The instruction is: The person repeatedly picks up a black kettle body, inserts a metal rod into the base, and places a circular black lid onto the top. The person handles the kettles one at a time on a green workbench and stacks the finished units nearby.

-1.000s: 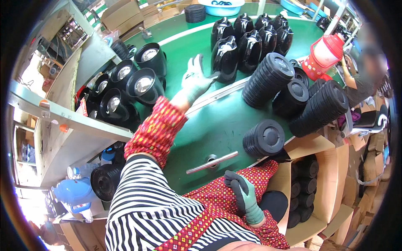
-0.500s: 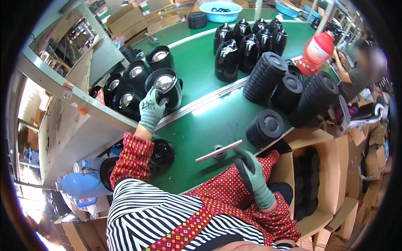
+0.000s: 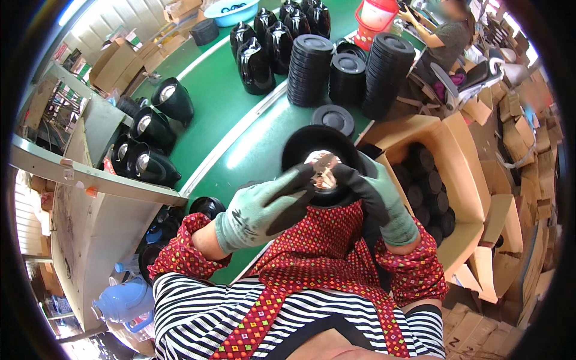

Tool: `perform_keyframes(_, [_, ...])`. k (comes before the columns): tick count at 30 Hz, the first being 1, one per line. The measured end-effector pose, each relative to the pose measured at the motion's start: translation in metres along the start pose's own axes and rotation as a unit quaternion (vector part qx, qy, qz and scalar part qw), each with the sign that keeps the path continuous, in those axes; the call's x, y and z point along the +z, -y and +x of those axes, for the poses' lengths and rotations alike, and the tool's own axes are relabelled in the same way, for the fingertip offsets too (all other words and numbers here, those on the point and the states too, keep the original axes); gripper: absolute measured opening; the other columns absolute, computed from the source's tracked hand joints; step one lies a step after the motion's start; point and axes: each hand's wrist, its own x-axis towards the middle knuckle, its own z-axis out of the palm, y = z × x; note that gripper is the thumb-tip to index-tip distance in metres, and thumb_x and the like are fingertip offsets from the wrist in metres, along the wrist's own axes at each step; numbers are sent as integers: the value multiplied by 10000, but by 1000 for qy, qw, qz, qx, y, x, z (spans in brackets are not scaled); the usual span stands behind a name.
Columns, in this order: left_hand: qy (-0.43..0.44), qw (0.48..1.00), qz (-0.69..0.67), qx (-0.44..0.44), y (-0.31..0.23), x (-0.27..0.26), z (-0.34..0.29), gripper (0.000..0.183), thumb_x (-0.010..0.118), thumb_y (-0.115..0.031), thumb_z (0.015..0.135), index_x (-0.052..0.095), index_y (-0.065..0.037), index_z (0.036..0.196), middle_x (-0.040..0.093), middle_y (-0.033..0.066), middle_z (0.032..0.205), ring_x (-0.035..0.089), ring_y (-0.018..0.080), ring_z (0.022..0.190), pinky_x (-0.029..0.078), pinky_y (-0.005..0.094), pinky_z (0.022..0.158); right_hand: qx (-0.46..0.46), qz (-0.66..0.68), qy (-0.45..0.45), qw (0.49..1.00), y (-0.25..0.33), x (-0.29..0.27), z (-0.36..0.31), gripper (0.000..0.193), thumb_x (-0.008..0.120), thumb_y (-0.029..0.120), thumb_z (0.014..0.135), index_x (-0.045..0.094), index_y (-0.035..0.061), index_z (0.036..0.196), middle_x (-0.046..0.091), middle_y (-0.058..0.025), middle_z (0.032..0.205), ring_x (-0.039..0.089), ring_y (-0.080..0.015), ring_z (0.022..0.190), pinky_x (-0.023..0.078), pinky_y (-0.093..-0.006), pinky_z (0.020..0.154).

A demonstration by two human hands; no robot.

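Close in front of me is a black jug body, its round opening facing up toward me and a shiny silver piece in its middle. My left hand, in a green glove with dark fingertips, reaches over the near left rim with its fingers bent at the silver piece. My right hand, gloved alike, grips the right rim, its fingers also reaching in to the silver piece. The fingertips meet there, and whether they pinch anything small is hidden. The jug's underside is out of sight.
Several similar black jugs stand at the left; glossy black jugs stand farther back. Stacks of black lids rise beyond my hands. An open carton with black parts is at my right. A metal frame rail crosses the left.
My left hand has brought a jug from the left group to in front of me. My right hand has come up to it. The view has turned right, and the metal bar is now hidden.
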Motion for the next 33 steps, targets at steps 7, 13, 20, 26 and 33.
perform_keyframes(7, [-102, 700, -527, -471, 47, 66, -59, 702, 696, -2, 969, 386, -31, 1597, 501, 141, 1551, 593, 202, 1263, 522, 355, 1032, -61, 177, -73, 980, -26, -42, -81, 560, 703, 309, 972, 598, -57, 1383, 693, -137, 1287, 688, -232, 1157, 552, -368, 1005])
perform_keyframes(13, [47, 595, -759, -259, 47, 143, -92, 741, 658, -204, 1045, 273, -17, 1649, 483, 148, 1596, 522, 254, 1411, 451, 407, 1172, 57, 91, 56, 993, -12, -23, -55, 674, 751, 385, 947, 560, -50, 1423, 681, -115, 1298, 661, -191, 1154, 533, -335, 987])
perform_keyframes(20, [-21, 485, -818, -308, 60, 144, -96, 690, 605, -221, 1067, 283, -18, 1643, 479, 155, 1598, 519, 264, 1419, 446, 420, 1183, -145, -380, -7, 914, -58, -45, 73, 742, 723, 512, 948, 522, 108, 1537, 549, -235, 1477, 502, -353, 1391, 381, -448, 1176])
perform_keyframes(26, [-75, 486, -805, -333, 68, 129, -106, 649, 560, -236, 1087, 292, -19, 1637, 476, 161, 1599, 516, 274, 1425, 442, 431, 1193, -152, -701, -93, 691, -96, -75, 171, 952, 783, 614, 813, 366, 373, 1634, 340, -300, 1606, 343, -522, 1453, 269, -614, 1221])
perform_keyframes(33, [-58, 481, -818, -311, 66, 133, -89, 606, 507, -253, 1110, 302, -20, 1631, 473, 168, 1600, 513, 284, 1433, 438, 444, 1205, -245, -543, -120, 794, -65, -63, 114, 818, 731, 524, 905, 459, 197, 1604, 479, -277, 1496, 454, -455, 1337, 347, -541, 1173])
